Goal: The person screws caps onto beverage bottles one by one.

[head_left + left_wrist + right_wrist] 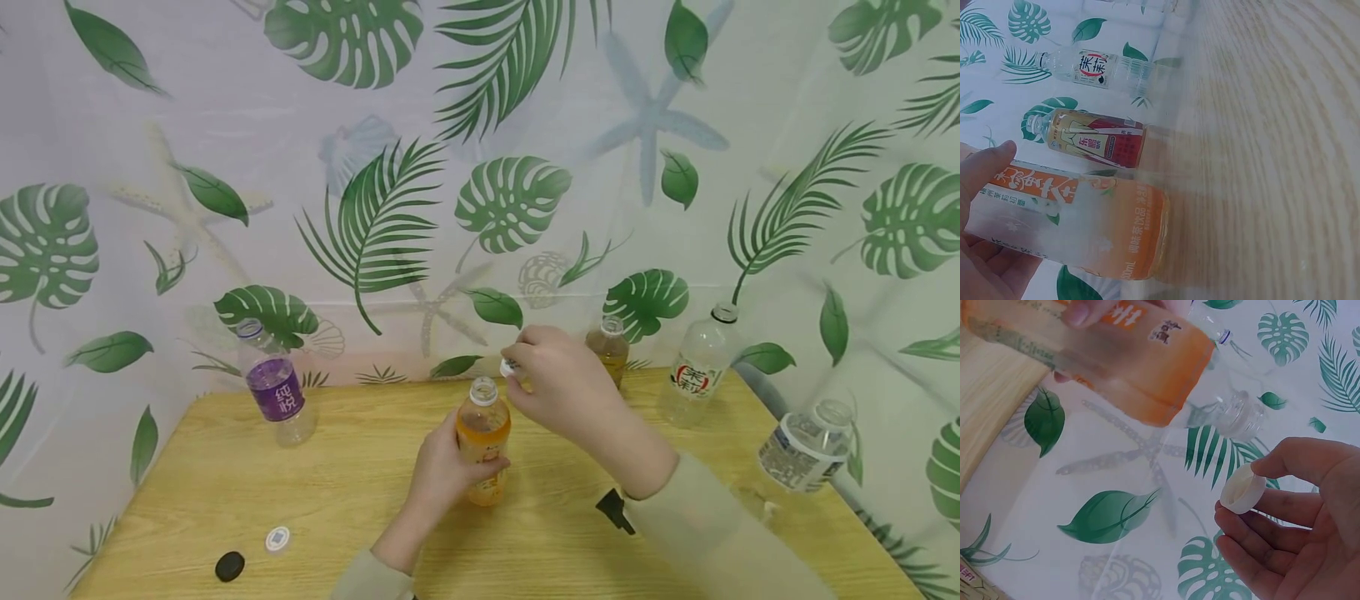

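My left hand grips a bottle with an orange label, its thumb and fingers round the lower body. The bottle's neck is uncapped, with its mouth bare. Just up and to the right of that mouth, my right hand pinches a white bottle cap between thumb and fingers. Seen in the right wrist view, the cap's hollow underside shows, and a small gap separates it from the bottle mouth. In the left wrist view the bottle's printed label faces the camera, and its base is close to the wooden tabletop.
An uncapped bottle with a purple label stands at left. Behind my right hand is an amber bottle; two clear bottles, one and another, stand at right. A black cap, a white cap and a black piece lie nearer.
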The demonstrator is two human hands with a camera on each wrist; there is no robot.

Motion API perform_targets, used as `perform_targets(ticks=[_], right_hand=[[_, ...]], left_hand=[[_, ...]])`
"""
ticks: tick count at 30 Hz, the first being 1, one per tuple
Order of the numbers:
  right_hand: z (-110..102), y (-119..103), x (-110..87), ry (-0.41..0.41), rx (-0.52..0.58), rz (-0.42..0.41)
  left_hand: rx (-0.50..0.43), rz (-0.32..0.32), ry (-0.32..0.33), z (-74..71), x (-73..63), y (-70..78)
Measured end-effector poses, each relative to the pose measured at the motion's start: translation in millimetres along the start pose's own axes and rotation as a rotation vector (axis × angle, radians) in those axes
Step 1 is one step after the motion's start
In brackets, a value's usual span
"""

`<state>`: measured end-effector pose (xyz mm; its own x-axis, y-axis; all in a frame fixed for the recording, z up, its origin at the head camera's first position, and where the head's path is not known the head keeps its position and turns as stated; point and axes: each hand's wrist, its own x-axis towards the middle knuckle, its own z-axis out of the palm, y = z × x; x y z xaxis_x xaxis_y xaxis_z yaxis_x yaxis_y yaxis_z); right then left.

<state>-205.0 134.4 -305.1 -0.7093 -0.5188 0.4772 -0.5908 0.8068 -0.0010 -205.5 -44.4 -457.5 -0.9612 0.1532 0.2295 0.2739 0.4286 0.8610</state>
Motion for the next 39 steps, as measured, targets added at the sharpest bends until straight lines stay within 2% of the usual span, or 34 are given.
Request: perform_targets(ticks=[8,13,24,39], right_hand=[[0,-13,2.5,0.002,0.015,-0.021],[5,-20,4.1,0.001,0.019,-0.029],[14,-25,5.6,0.014,0.006,-0.077],[17,-27,4.8,-0.006,-0.020,-0.084]], left_hand=[[0.002,0.037,-0.003,0.1,-0.9,0.1],[-0.010,0.035,-0.014,-0.6,-1.6,0.1],[0.047,0.018,-0.008,-0.4,-1.1,-1.3],[0.055,0.017,-0.006,0.0,-0.4,-3.2]])
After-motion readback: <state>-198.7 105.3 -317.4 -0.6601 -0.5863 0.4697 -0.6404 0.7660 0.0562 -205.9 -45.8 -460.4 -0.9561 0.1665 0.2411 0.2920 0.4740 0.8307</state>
